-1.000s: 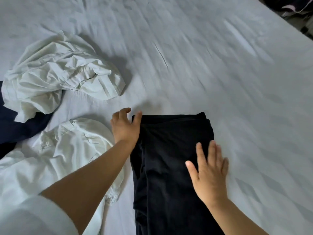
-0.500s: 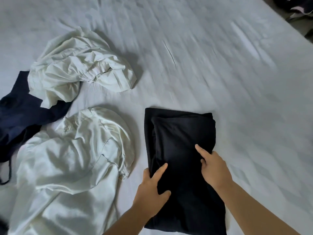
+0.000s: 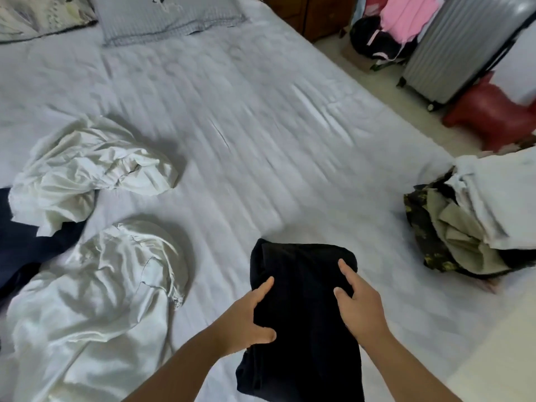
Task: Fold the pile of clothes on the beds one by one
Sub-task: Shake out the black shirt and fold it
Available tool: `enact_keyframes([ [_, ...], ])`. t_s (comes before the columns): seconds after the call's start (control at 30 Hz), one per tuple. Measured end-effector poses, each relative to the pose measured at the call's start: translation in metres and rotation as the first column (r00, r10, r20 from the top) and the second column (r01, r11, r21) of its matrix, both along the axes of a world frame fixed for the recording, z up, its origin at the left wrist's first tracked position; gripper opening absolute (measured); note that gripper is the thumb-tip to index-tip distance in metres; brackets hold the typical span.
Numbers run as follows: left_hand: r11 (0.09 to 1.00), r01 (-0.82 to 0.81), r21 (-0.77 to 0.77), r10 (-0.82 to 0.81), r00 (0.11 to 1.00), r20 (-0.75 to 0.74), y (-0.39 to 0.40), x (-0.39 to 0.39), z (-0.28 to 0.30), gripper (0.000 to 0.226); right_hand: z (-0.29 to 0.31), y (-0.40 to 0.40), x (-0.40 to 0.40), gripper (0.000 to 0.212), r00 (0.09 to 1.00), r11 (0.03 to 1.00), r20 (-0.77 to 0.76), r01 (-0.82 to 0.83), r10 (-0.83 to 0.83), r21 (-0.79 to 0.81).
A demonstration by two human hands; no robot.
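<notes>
A folded black garment (image 3: pixel 301 288) is in the lower middle of the white bed (image 3: pixel 261 146). My left hand (image 3: pixel 246 317) grips its left edge, thumb and forefinger on top. My right hand (image 3: pixel 358 306) grips its right edge the same way. The garment's near end sags below my hands. Two crumpled white garments (image 3: pixel 87 169) (image 3: pixel 95 300) lie at the left, partly over a navy garment (image 3: pixel 26 248). A stack of folded clothes (image 3: pixel 478 216) sits at the bed's right edge.
Two pillows (image 3: pixel 162 15) lie at the head of the bed. On the floor to the right stand a grey suitcase (image 3: pixel 452 47), a red stool (image 3: pixel 490 111) and a dark bag (image 3: pixel 374 39) with pink fabric above it.
My left hand came back from the garment's far corner to its left edge. Both hands went from pressing flat to gripping the sides. The view has tilted up toward the pillows.
</notes>
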State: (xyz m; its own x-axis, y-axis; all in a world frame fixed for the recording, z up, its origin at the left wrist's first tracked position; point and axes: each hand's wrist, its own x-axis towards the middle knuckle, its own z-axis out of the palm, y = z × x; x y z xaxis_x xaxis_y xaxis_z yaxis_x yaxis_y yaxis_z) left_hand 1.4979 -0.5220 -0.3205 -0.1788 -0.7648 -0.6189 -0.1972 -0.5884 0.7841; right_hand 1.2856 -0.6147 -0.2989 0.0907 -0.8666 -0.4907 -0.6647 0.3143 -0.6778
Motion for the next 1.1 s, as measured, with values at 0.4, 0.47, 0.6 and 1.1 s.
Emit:
enact_keyframes([
  [0.4, 0.824, 0.385, -0.416, -0.28, 0.915, 0.29, -0.186, -0.166, 0.17, 0.098, 0.164, -0.069, -0.19, 0.091, 0.973, 0.925, 0.138, 0.219, -0.184, -0.311],
  [0.47, 0.77, 0.446, -0.456, -0.309, 0.886, 0.345, -0.228, -0.205, 0.192, 0.098, 0.182, -0.093, -0.226, 0.094, 0.972, 0.905, 0.114, 0.233, -0.205, -0.357],
  [0.6, 0.677, 0.526, -0.514, -0.35, 0.845, 0.404, -0.311, -0.274, 0.227, 0.1, 0.207, -0.155, -0.292, 0.095, 0.966, 0.855, 0.099, 0.258, -0.239, -0.45],
  [1.1, 0.65, 0.743, -0.161, -0.476, 0.563, 0.676, -0.449, -0.342, 0.149, 0.075, 0.119, -0.268, -0.379, 0.087, 0.904, 0.976, -0.372, 0.167, -0.21, -0.143],
])
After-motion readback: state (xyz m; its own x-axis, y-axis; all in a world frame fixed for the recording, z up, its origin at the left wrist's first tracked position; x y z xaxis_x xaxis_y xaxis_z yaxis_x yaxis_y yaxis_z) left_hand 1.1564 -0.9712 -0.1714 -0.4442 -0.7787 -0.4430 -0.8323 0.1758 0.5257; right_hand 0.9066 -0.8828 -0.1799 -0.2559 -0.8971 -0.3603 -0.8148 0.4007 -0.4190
